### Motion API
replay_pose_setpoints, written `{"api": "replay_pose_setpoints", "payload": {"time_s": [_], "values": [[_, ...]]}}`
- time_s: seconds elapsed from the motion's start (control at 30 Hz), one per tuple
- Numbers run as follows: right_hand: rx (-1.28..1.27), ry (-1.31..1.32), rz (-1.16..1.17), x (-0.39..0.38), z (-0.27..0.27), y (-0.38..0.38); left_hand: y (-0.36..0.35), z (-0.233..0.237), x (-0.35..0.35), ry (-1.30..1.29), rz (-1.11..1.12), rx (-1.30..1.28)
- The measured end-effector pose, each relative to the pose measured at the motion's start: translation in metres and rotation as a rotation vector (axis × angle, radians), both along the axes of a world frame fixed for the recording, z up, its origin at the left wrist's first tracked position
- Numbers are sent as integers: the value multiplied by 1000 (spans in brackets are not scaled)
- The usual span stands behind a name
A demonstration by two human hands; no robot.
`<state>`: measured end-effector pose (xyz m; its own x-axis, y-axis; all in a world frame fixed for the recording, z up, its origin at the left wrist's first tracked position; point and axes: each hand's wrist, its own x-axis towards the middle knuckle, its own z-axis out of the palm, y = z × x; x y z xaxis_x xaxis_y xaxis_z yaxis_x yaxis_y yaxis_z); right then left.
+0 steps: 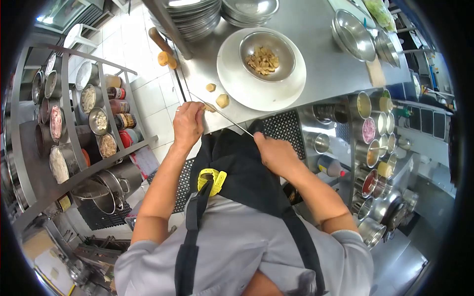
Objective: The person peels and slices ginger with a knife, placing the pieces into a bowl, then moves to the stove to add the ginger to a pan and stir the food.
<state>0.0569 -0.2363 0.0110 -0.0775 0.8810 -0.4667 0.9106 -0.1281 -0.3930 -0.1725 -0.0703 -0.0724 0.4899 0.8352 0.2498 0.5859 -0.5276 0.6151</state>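
My right hand (277, 152) is closed around the handle of a knife (228, 119), whose thin blade slants up and left across the counter edge. My left hand (188, 124) pinches a small piece of ginger (210, 107) under the blade. Just beyond lie two pale chunks, a larger ginger chunk (222, 101) and a smaller ginger chunk (211, 87). A steel bowl (245, 45) of cut ginger pieces (263, 61) sits on a round white board (291, 93). My left fingertips partly cover the piece they hold.
Stacked steel bowls (190, 22) stand at the back of the steel counter (316, 59), beside a metal post (170, 29). A wooden handle (160, 40) lies at its left edge. A rack of food bowls (74, 113) stands left; ingredient containers (369, 129) line the right.
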Motion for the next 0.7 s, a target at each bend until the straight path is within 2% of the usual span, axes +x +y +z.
{"api": "replay_pose_setpoints", "payload": {"time_s": [0.13, 0.23, 0.37, 0.47, 0.57, 0.7], "values": [[42, 10, -26, 1, -23, 3, -1, -3, -1, -14, 11, -2], [65, 6, -34, 0, -29, -1, -1, -6, -5, -49, -59, 125], [-12, 12, -32, -4, -20, 17, -8, -5, -1, -76, -129, -14], [5, 4, -25, -5, -10, 24, -9, -3, 1, 3, -82, 10], [32, 1, -46, -2, -9, 19, -11, 0, 0, 36, -6, -129], [92, -40, -51, -3, 1, 6, -8, 3, 2, -59, -34, -94]]}}
